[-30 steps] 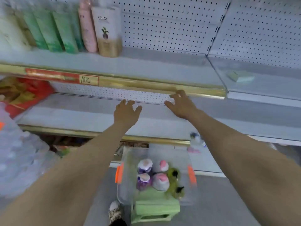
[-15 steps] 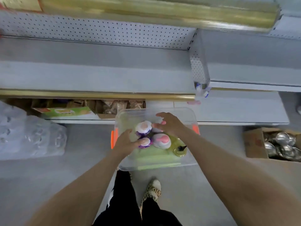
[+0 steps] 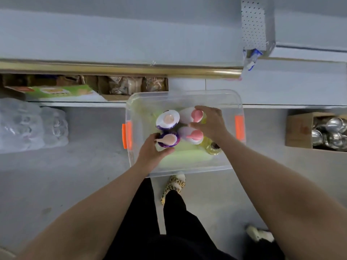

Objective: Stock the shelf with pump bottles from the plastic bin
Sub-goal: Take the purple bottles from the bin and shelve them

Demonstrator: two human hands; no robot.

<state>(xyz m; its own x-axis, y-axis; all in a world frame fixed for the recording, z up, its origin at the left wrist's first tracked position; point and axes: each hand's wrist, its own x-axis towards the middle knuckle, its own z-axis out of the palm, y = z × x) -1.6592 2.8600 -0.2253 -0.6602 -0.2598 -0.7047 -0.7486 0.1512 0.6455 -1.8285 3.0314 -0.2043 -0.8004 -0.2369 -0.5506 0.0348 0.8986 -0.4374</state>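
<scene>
Five pump bottles stand upright in the clear plastic bin [image 3: 185, 93], which sits on the grey floor [image 3: 56, 181] in front of a grey shelf [image 3: 112, 38] with a gold front edge. Seen from above, only their pump heads and shoulders show. The left hand [image 3: 151, 150] reaches into the near left of the bin and grips the near purple bottle [image 3: 169, 140], fingers curled round its left side and thumb round its near side. Just behind it stands the far purple bottle [image 3: 167, 120]. The right hand [image 3: 213, 125] comes in from the right and holds the far white bottle [image 3: 196, 115], which has a pink pump. Its fingers curl over the far side, and its thumb presses in between this bottle and the near white bottle [image 3: 193, 136] just in front. A yellow bottle [image 3: 212, 146] with a dark pump stands at the near right, partly hidden under the right wrist. A pale green pack [image 3: 184, 157] lies on the bin's bottom, on the person's side. Orange latches [image 3: 238, 127] mark the bin's two short sides. Left of the bin lies a wrapped pack of water bottles [image 3: 28, 124]. To the right, a cardboard box [image 3: 298, 130] holds shiny metal bowls [image 3: 334, 126]. A leopard-print slipper [image 3: 174, 186] shows just below the bin.
</scene>
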